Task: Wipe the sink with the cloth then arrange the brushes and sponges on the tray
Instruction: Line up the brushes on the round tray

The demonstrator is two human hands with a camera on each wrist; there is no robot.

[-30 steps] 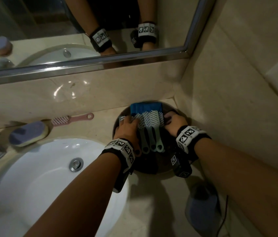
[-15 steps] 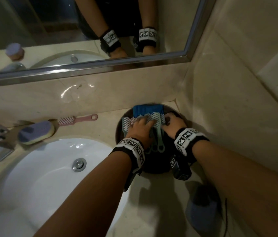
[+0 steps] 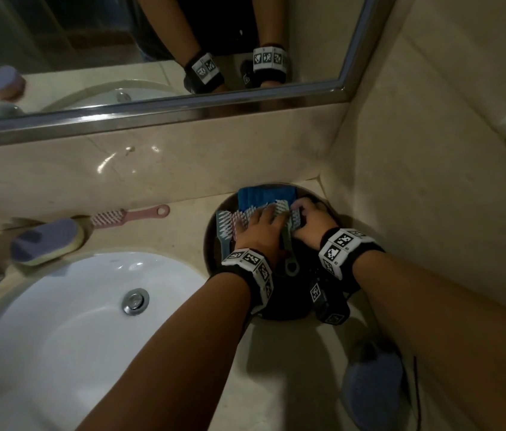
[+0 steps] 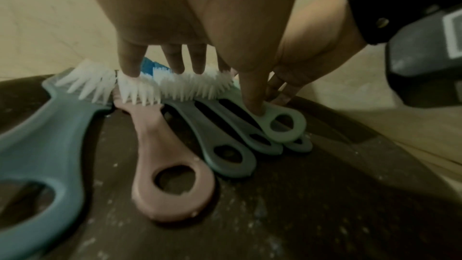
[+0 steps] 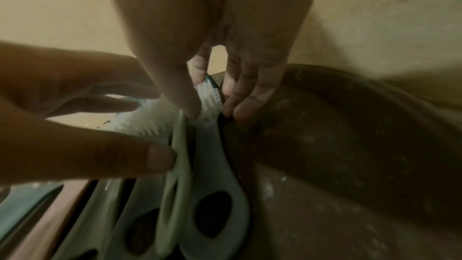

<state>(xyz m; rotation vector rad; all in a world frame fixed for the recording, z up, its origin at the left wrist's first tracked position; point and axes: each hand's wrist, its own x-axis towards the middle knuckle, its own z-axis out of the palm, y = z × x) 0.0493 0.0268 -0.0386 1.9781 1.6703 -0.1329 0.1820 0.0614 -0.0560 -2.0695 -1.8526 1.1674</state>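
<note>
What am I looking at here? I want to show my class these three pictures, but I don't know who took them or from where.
No machine: a person wears a camera on the head and one on each wrist. The head view looks down on a counter with a sink and a dark tray. On the tray lie several brushes and a blue cloth. The left hand rests its fingers on the bristles, its thumb on a green brush. The right hand touches that group's right side. A pink brush and a sponge wait by the sink.
</note>
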